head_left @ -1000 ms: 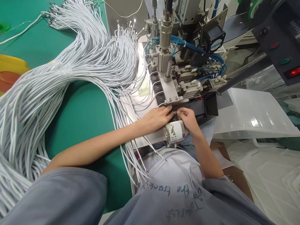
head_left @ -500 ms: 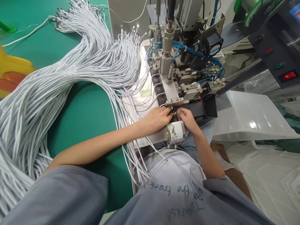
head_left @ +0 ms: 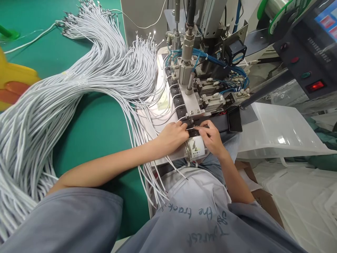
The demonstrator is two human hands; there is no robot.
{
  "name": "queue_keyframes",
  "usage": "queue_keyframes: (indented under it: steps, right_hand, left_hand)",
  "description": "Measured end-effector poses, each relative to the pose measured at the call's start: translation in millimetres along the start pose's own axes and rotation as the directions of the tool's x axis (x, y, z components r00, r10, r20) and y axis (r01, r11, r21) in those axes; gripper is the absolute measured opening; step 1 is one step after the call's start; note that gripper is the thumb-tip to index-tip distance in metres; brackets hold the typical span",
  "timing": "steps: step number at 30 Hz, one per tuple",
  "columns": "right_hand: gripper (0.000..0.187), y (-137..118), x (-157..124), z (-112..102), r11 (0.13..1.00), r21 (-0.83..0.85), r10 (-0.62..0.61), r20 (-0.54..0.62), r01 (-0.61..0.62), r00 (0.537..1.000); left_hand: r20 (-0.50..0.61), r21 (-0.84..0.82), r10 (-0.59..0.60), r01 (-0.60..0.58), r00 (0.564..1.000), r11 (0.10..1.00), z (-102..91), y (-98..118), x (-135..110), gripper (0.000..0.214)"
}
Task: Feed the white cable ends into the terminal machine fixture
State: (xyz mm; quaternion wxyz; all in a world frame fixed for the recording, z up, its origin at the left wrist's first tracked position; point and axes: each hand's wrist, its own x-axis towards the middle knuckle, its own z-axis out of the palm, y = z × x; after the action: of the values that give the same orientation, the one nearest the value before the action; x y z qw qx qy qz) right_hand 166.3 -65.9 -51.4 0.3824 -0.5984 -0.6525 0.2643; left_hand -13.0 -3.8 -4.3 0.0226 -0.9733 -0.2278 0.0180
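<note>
Closed fingers of my left hand [head_left: 175,135] hold a white cable [head_left: 190,129] across the black fixture block at the front of the machine. A short piece of it shows between my two hands. My right hand [head_left: 210,137] has a finger stretched out to the cable's end, its other fingers bent and apart; nothing shows gripped in it. Just above the fingertips is the metal pressing machine [head_left: 187,75] with its cylinders. A labelled silver cylinder [head_left: 197,147] lies just below my hands. More white cables sit in the row of black slots [head_left: 177,95].
A large bundle of white cables [head_left: 79,81] lies over the green mat [head_left: 92,116] on the left. At the right are a control box [head_left: 306,66] with a red-lit switch, a black tray [head_left: 235,119] and a translucent plastic bin [head_left: 284,126]. A wire spool [head_left: 279,14] stands behind.
My left hand has shifted slightly left, away from my right fingertips, baring a stretch of cable. My right hand has changed from a pinch to a stretched finger. The view has turned slightly.
</note>
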Motion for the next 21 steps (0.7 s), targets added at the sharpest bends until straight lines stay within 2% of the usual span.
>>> queue_keyframes:
  steps: [2,6,11,15,17,19,21]
  right_hand:
    - [0.031,-0.3,-2.2,0.2,0.998,-0.054,-0.033,0.004,0.033,0.999]
    - [0.031,2.3,-0.5,3.2,0.999,-0.033,-0.045,-0.101,0.042,0.994]
    - [0.031,1.7,2.9,2.3,0.987,-0.145,-0.069,0.006,0.069,0.998]
    - [0.028,1.4,2.3,2.1,0.981,-0.164,-0.105,-0.006,0.103,0.994]
    - [0.027,-1.4,-0.6,2.4,0.987,-0.119,-0.123,-0.135,0.107,0.983]
    - [0.027,-8.3,-7.7,2.3,0.995,-0.068,-0.098,-0.341,0.079,0.935]
    - [0.027,-19.4,-19.6,2.6,0.999,-0.009,-0.035,-0.468,0.035,0.883]
  left_hand:
    - [0.006,-0.004,-0.007,0.007,1.0,1.0,-1.1,-0.3,-0.2,0.016]
    - [0.012,-0.01,0.001,-0.001,1.0,1.0,-3.1,-1.1,-0.7,0.016]
    - [0.014,-0.02,-0.014,0.014,1.0,1.0,-2.8,-1.0,-1.3,0.015]
    - [0.014,-0.025,-0.011,0.012,1.0,1.0,-2.0,-0.5,-2.5,0.015]
    - [0.014,-0.018,-0.013,0.013,1.0,1.0,-1.7,-0.7,-3.0,0.015]
    - [0.01,-0.012,-0.017,0.017,1.0,1.0,-1.3,-1.8,-3.3,0.016]
    - [0.0,-0.004,-0.03,0.03,1.0,1.0,-0.6,-4.2,-2.9,0.017]
